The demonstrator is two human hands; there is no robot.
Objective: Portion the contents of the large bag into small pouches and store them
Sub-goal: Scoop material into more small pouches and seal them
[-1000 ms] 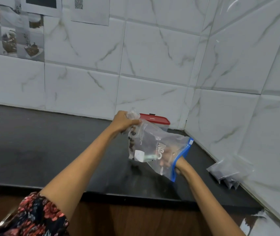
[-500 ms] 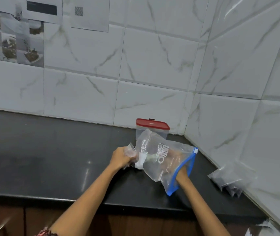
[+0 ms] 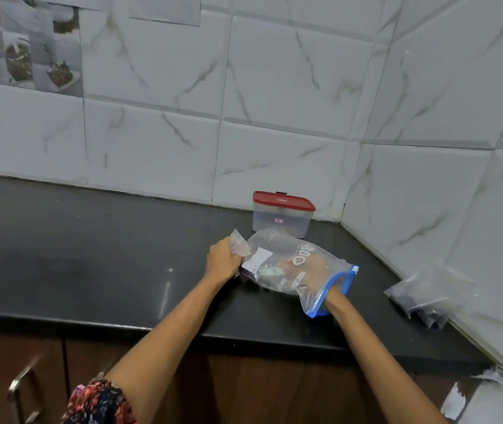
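The large clear bag (image 3: pixel 277 255) with a blue zip edge lies on the black counter (image 3: pixel 91 255), its mouth facing me. My right hand (image 3: pixel 317 269) is pushed inside it up to the wrist and shows only dimly through the plastic, so its fingers cannot be made out. Dark contents and a white label sit in the bag's left end. My left hand (image 3: pixel 222 261) rests on the counter at that end and grips a small clear pouch (image 3: pixel 239 246), which sticks up from my fist.
A clear container with a red lid (image 3: pixel 282 215) stands just behind the bag, near the tiled corner. Several filled small pouches (image 3: pixel 421 301) lie against the right wall. The counter's front edge runs above wooden cabinet doors (image 3: pixel 14 377).
Both hands came down from mid-air, and the large bag now lies on the counter. My right hand has slid from the zip edge deeper into the bag.
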